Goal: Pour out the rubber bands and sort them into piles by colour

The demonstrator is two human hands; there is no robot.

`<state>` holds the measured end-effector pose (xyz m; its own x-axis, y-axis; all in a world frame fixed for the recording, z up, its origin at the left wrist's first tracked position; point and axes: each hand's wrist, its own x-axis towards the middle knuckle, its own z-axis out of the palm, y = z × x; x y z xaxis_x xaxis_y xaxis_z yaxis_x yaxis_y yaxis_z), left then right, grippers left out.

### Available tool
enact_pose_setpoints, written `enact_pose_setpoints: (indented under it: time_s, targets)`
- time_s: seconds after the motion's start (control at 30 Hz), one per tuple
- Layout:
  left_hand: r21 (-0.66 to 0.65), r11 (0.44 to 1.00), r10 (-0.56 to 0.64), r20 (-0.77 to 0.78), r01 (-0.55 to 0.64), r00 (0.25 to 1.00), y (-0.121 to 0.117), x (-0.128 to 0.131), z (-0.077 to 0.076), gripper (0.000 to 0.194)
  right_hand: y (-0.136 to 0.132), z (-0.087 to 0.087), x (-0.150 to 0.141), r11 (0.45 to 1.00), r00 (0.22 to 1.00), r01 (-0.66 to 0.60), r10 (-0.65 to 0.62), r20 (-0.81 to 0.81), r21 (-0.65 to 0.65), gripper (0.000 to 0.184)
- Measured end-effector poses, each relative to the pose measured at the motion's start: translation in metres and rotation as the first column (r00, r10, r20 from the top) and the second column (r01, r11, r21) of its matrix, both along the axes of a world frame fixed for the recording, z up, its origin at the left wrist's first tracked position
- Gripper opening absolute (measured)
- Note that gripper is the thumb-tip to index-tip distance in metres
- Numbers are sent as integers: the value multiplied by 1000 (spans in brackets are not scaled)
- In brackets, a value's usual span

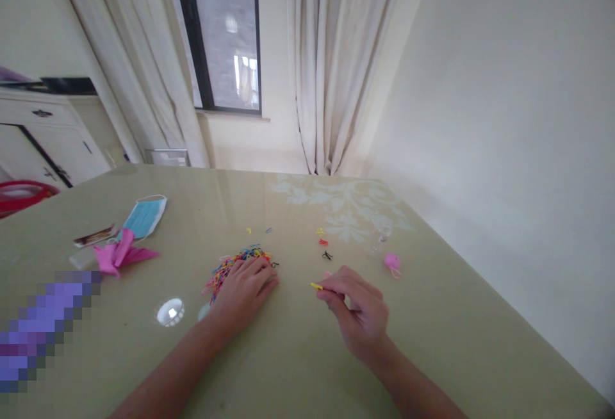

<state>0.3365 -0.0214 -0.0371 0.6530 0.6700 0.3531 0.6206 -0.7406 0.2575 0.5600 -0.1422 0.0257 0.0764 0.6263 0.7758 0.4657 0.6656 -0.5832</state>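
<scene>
Glossy tbl (pixel 273 368) nr window (pixel 223 28) & pale curtains (pixel 331 54). R hand (pixel 361 310) pinches small yellow band (pixel 316 286); L hand (pixel 243 294) over multicoloured pile (pixel 225 271), can't tell if fingers grip.

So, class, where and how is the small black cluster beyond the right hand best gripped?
Pinch the black cluster at its middle, probably from above and the near side: its thin strands seem to splay outward there, low on the table, and the right hand is on that side.
</scene>
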Motion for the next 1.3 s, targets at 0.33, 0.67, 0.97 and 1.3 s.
enact_pose_setpoints:
  time_s: [0.33,0.67,0.97,1.3]
  targets:
    - [-6,1000,-3,-60,3,998,3,1,2,23,78,6,54,800,880,409,-219,422,-439,28]
    - [10,1000,30,-33,-29,999,2,0,8,24,148,-14,78,614,600,668,-112,793,-419,27]
    - [-26,999,43,-30,-44,999,1,0,15,19,144,-10,70,633,608,676,-189,771,-378,36]
    - [0,987,164,-19,-164,986,5,-6,14,21,130,-17,-14,772,704,264,255,663,-578,14]
